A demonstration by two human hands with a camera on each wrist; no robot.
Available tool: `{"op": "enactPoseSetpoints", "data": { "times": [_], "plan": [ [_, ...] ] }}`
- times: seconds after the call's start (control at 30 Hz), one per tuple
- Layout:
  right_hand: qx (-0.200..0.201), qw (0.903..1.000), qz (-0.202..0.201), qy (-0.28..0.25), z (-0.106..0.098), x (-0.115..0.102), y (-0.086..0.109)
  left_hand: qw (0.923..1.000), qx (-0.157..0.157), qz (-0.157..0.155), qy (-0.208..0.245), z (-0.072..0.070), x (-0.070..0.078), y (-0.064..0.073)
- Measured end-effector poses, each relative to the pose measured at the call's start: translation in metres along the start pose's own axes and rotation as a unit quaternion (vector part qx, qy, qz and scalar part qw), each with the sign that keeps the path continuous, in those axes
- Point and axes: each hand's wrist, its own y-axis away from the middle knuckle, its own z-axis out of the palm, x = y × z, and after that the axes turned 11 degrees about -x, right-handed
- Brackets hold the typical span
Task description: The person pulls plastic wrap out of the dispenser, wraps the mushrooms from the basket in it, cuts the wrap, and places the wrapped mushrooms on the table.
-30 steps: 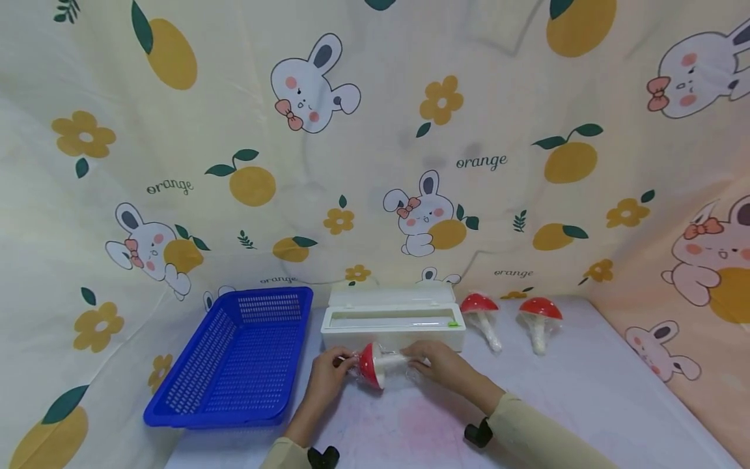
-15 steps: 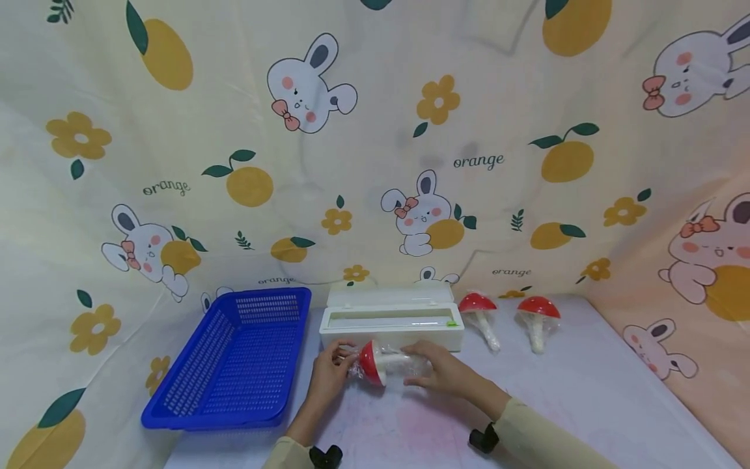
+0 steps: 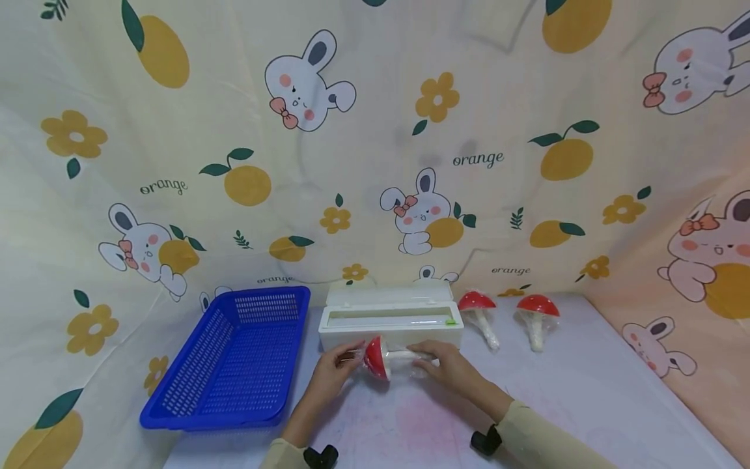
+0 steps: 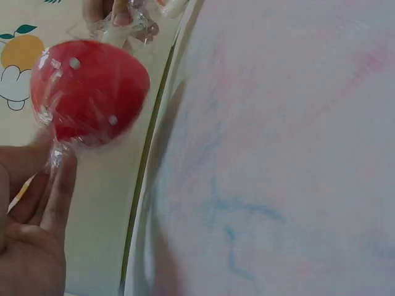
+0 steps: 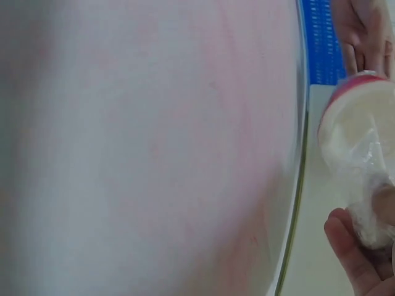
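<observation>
A toy mushroom [image 3: 377,358] with a red, white-dotted cap and pale stem lies sideways between both hands, wrapped in clear plastic film. My left hand [image 3: 331,374] pinches the gathered film at the top of the cap; the left wrist view shows the twisted film [image 4: 58,153] between thumb and fingers. My right hand [image 3: 451,371] grips the wrapped stem end, its fingers [image 5: 349,246] curled beside the film in the right wrist view. Just behind the hands stands a white cling film dispenser [image 3: 389,335], lid raised, with a green slide cutter [image 3: 450,322] at its right end.
A blue perforated basket [image 3: 225,423] stands on the left of the white-covered table [image 3: 556,404]. Two more film-wrapped toy mushrooms, one nearer the dispenser [image 3: 479,303] and one further right [image 3: 536,306], lie at the back right. A printed cloth [image 3: 375,143] hangs behind.
The mushroom has shifted slightly right and up between the hands. My right hand opened wider around the loose film at the stem and has now closed in on it again.
</observation>
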Motion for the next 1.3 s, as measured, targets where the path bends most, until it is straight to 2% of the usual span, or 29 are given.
{"op": "enactPoseSetpoints", "data": {
  "times": [0.07,0.2,0.3,0.47,0.7,0.87,0.97,1.13,1.3],
  "plan": [
    [0.006,1.0,-0.002,-0.005,0.0,0.001,0.0,1.0,-0.005,-0.002,0.001,-0.001,0.0,0.0],
    [0.006,0.9998,-0.018,-0.007,0.003,0.001,-0.002,0.9987,0.033,-0.037,-0.012,0.001,-0.002,-0.003],
    [0.002,0.9997,-0.02,-0.017,0.005,0.0,-0.002,0.997,0.056,-0.051,-0.015,0.003,-0.004,-0.004],
    [-0.007,0.9995,-0.011,-0.03,0.008,-0.001,0.0,0.9976,0.058,-0.037,0.001,0.006,-0.007,-0.005],
    [-0.044,0.9969,-0.003,-0.064,0.007,-0.002,0.001,0.9983,0.052,-0.022,0.015,0.006,-0.01,-0.005],
    [-0.055,0.9937,0.022,-0.094,0.005,-0.004,0.006,0.998,0.059,-0.018,0.016,0.007,-0.01,-0.005],
    [-0.061,0.9937,0.027,-0.09,0.003,-0.005,0.006,0.9976,0.061,-0.024,0.021,0.007,-0.009,-0.005],
    [-0.047,0.9963,0.006,-0.071,0.002,-0.005,0.007,0.9972,0.062,-0.026,0.033,0.009,-0.005,-0.004],
    [-0.021,0.997,0.007,-0.075,0.002,-0.005,0.007,0.9972,0.068,0.002,0.032,0.011,0.0,-0.003]
  ]
}}
